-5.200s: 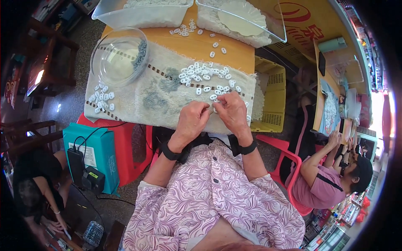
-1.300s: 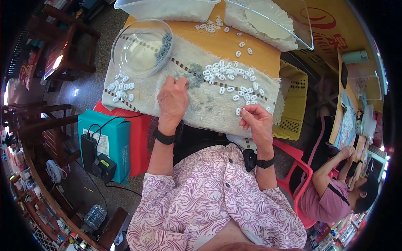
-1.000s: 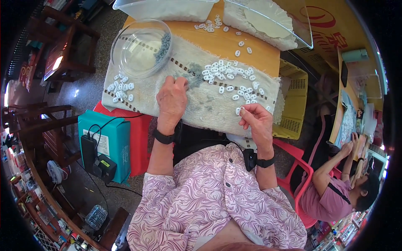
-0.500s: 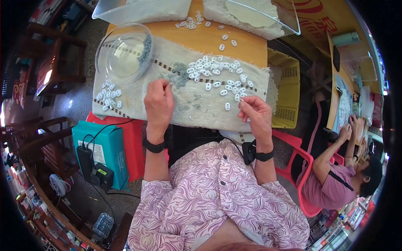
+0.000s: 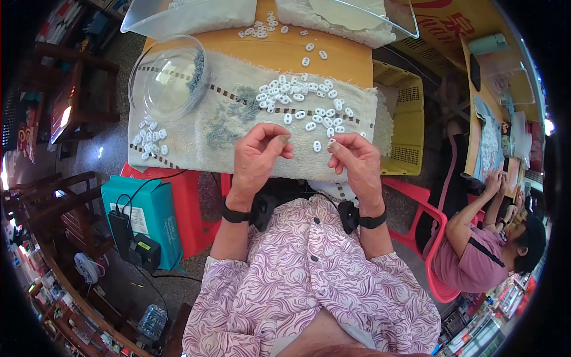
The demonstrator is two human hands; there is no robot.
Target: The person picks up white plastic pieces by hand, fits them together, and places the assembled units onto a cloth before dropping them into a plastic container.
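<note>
We look down on an orange wooden table (image 5: 279, 53), its near half draped with a nubby, off-white towel (image 5: 196, 128) edged by a dashed brown stripe. At the towel's left corner sits a round, clear glass bowl (image 5: 169, 77) with a few small grey pieces along its inner wall. Two clear plastic trays (image 5: 184, 15) line the far edge. A yellow slotted crate (image 5: 404, 122) stands just right of the table.

Across the towel's middle lies a loose heap of small white oval beads (image 5: 297, 101), glossy and pill-shaped, with a smaller cluster of the same beads (image 5: 148, 137) near the left edge (below the bowl).

Our left hand (image 5: 256, 157) hovers over the towel's near edge, fingers curled, thumb and forefinger pressed together; whether anything is between them we cannot tell. Our right hand (image 5: 354, 160) pinches one white bead (image 5: 331, 141) at its fingertips. A stray bead (image 5: 317, 146) lies on the towel between our hands, its long axis pointing away from us.
</note>
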